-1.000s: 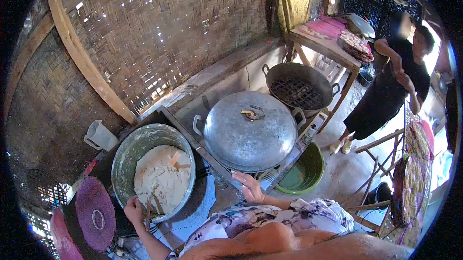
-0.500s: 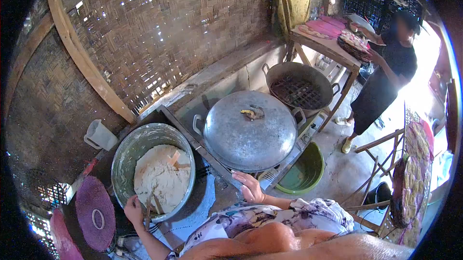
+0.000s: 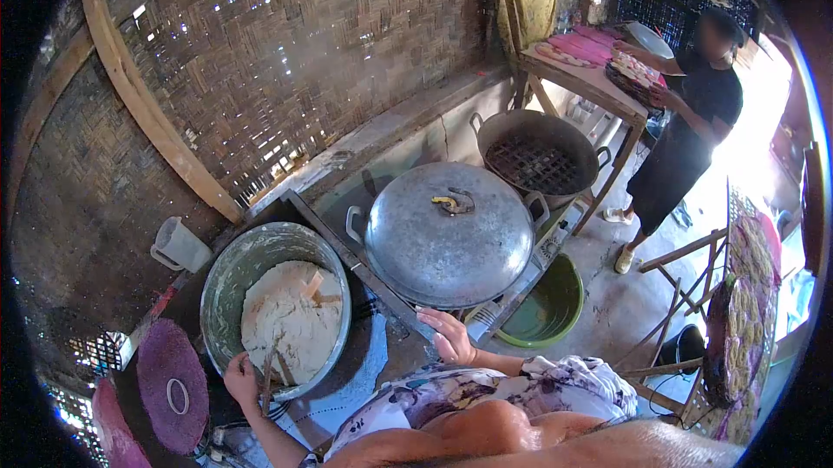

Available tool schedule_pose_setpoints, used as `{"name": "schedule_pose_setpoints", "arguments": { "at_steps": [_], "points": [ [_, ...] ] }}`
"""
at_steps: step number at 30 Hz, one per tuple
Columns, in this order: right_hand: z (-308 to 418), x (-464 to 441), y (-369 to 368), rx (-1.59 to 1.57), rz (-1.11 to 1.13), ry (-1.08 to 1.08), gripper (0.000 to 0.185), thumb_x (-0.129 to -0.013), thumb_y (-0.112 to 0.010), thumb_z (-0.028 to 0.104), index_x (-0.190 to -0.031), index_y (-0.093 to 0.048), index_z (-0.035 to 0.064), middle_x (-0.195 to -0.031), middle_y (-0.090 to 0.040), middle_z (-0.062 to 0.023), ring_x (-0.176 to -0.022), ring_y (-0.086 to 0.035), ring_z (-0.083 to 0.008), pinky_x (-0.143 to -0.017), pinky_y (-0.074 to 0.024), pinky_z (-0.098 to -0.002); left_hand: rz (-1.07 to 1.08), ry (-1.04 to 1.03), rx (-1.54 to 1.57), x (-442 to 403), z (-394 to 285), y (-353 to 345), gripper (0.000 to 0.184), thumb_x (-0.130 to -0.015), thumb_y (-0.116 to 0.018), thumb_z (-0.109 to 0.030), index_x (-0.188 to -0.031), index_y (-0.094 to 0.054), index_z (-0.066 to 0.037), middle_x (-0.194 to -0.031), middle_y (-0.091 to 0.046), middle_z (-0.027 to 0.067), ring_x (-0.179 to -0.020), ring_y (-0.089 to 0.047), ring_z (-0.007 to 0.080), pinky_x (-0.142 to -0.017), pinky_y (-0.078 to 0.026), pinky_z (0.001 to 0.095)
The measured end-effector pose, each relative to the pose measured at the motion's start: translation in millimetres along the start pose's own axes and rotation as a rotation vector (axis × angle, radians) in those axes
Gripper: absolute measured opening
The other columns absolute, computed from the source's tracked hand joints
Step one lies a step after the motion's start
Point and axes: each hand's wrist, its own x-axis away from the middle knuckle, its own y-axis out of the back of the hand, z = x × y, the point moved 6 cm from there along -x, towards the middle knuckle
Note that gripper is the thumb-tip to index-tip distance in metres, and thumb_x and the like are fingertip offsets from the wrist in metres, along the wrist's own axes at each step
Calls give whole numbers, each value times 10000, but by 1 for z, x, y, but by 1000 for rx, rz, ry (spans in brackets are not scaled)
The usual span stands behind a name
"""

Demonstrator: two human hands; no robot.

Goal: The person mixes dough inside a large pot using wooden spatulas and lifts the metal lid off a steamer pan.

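Note:
My left hand (image 3: 241, 381) is at the near-left rim of a big metal basin (image 3: 217, 290), its fingers curled on the edge. Pale, floury dough (image 3: 286, 320) fills the bottom of that basin, with wooden sticks (image 3: 276, 368) leaning in it close to my hand and a wooden piece (image 3: 319, 288) poking out farther back. My right hand (image 3: 451, 337) is held in front of my body with fingers stretched out, nothing in it. Just beyond it stands a wide pot under a domed metal lid (image 3: 447, 247), which has a yellow-wrapped handle (image 3: 453, 201).
Behind the lidded pot sits an open pan with a grate (image 3: 538, 160). A green tub (image 3: 555, 307) is on the floor, a plastic jug (image 3: 180, 245) left of the basin, a purple round mat (image 3: 172, 386) below it. A co-worker (image 3: 694, 112) stands at a wooden table (image 3: 599, 86).
The co-worker has shifted slightly, with one arm reaching over the tray at the table. My two hands, the basin and the lidded pot stay where they were.

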Motion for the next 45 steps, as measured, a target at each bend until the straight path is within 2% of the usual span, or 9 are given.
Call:
{"name": "schedule_pose_setpoints", "arguments": {
  "at_steps": [1, 10, 13, 22, 31, 34, 40, 43, 45],
  "points": [
    [0, 0, 0, 3, 0, 2, 415, -820, -369, 139, -1141, -516, -78, -1162, -521, -273, -1057, -523, -403, -923, -404, -425, -41, -55, 24, 1, 3, -1, 188, -799, -588, -175, -909, -657, -39, -695, -625, 144, -562, -569, 224, -549, -440, 333],
    [1, 0, 0, 12, 3, -9, 416, -818, -373, 144, -1141, -520, -75, -1154, -526, -274, -1050, -528, -400, -919, -407, -421, 58, 39, -22, -1, 6, -3, 181, -798, -591, -178, -905, -657, -49, -651, -605, 144, -528, -549, 220, -520, -421, 343],
    [-1, 1, 0, 6, -2, -9, 419, -826, -373, 159, -1143, -519, -74, -1153, -525, -276, -1048, -528, -403, -918, -408, -423, -19, -54, -19, 0, 5, -2, 172, -792, -599, -174, -899, -658, -53, -631, -595, 152, -516, -543, 235, -511, -415, 352],
    [0, 0, 0, -7, -3, 14, 432, -842, -364, 183, -1161, -504, -73, -1157, -516, -285, -1038, -529, -410, -913, -408, -432, 37, 55, -36, 1, 8, -2, 172, -796, -603, -177, -906, -660, -56, -709, -636, 160, -578, -597, 246, -550, -444, 352],
    [-1, 1, 0, -24, 9, -8, 418, -835, -381, 157, -1167, -509, -63, -1174, -511, -280, -1064, -517, -406, -918, -402, -427, 34, 57, 0, 1, 1, 0, 181, -802, -602, -185, -907, -656, -47, -772, -660, 148, -676, -643, 231, -626, -480, 330],
    [-2, 1, 0, -26, 4, -10, 417, -836, -382, 157, -1169, -510, -58, -1177, -512, -274, -1070, -516, -403, -921, -401, -425, 100, 149, -41, 0, 12, -5, 185, -805, -596, -179, -914, -658, -42, -778, -662, 149, -686, -645, 233, -628, -481, 333],
    [-4, 2, -1, -23, 6, -23, 417, -837, -384, 165, -1167, -511, -55, -1179, -515, -264, -1083, -510, -398, -929, -394, -425, 69, 80, -26, 0, 10, -4, 194, -807, -588, -171, -927, -658, -35, -757, -655, 156, -662, -635, 233, -617, -476, 335],
    [-4, 3, 0, -26, 5, -14, 418, -835, -381, 164, -1166, -512, -55, -1180, -518, -259, -1089, -506, -394, -933, -392, -425, 107, 177, -26, 1, 19, -8, 178, -807, -587, -171, -910, -657, -43, -736, -648, 147, -639, -627, 234, -603, -470, 332],
    [-4, 2, 0, -29, 13, -25, 419, -822, -395, 151, -1171, -513, -49, -1198, -507, -260, -1089, -510, -393, -940, -391, -421, 90, 129, -36, 1, 10, -4, 171, -807, -588, -174, -902, -657, -49, -721, -642, 144, -629, -622, 233, -590, -464, 330]
  ]
}}
